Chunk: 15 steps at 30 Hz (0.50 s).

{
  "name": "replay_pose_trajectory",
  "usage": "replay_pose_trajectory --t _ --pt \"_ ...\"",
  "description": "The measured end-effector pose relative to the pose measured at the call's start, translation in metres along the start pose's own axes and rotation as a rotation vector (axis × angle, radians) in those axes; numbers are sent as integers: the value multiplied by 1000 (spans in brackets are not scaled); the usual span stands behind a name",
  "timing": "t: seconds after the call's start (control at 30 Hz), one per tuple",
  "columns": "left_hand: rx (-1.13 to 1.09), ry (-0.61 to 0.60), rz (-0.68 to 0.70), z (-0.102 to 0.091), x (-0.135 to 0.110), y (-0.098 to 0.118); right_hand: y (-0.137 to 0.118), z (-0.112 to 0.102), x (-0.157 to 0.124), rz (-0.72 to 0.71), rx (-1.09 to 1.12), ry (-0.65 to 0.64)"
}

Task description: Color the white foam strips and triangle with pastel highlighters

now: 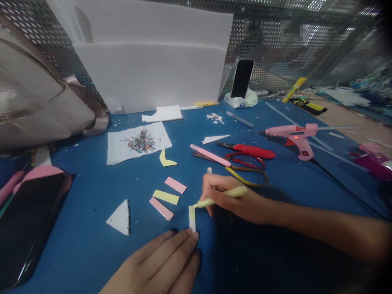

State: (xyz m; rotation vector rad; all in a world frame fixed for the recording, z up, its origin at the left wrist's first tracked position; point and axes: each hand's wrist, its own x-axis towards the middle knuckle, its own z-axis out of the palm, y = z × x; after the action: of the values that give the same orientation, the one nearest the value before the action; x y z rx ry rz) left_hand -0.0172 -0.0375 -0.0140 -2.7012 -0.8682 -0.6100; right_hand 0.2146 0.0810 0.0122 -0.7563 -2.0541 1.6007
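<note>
My right hand (225,198) grips a pale yellow marker (234,192), its tip touching the upper end of a small paper strip (192,217). That strip is yellow at the top and whiter lower down. With fingers stretched out flat, my left hand (162,263) presses the strip's lower end against the blue table. Just left of the strip lie two pink strips (175,185) and a yellow strip (166,197). A bent yellow piece (168,158) rests farther back, and a white triangular piece (120,218) sits to the left.
Behind my right hand are a pink marker (210,155), scissors (251,176) and a red-handled tool (254,150). A pink glue gun (292,134) stands at right with its cord trailing. Glitter-like bits lie on white paper (118,149); a dark phone (29,228) is at left.
</note>
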Motion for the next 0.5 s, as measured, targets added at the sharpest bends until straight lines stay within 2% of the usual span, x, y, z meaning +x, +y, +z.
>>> replay_pose_trajectory --t 0.5 --pt "-12 -10 12 0 1 -2 2 0 -1 -4 -3 4"
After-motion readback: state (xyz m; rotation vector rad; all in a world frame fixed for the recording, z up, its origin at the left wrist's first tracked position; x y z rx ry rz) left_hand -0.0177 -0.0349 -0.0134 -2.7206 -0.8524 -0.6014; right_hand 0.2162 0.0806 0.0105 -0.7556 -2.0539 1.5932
